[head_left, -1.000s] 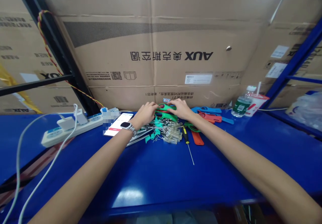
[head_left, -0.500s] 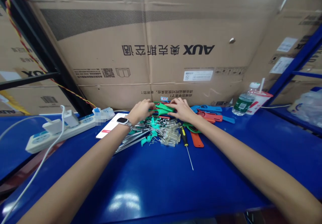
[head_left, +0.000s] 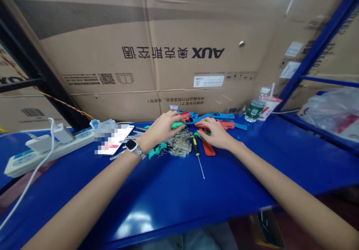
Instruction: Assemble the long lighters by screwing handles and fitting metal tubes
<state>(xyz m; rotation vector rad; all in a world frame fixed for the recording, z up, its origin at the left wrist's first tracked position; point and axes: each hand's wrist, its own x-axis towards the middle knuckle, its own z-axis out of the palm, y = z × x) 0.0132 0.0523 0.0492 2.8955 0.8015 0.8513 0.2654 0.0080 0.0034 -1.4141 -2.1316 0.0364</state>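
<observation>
My left hand [head_left: 165,129], with a watch on its wrist, is closed around a pair of green plastic scissors [head_left: 177,125], mostly hidden by the fingers. It hovers over a heap of screwdrivers with clear handles [head_left: 181,145] and small teal caps [head_left: 157,151]. To the right, my right hand [head_left: 215,133] has its fingers curled on a second green scissors [head_left: 201,134], of which only a small part shows. Just below lies an orange sheath-like piece [head_left: 209,149]. A black-and-yellow screwdriver [head_left: 195,147] lies between the hands, blade towards me.
Red [head_left: 226,124] and blue plastic pieces [head_left: 217,116] lie behind the hands. A phone [head_left: 119,139] and a power strip [head_left: 50,149] are on the left. A water bottle [head_left: 255,106] and a cup with a straw [head_left: 269,107] stand right. A cardboard panel [head_left: 168,29] rises behind.
My right hand has left the green scissors it shared with my left hand and moved right and nearer, onto other green scissors. The whole view has swung slightly right.
</observation>
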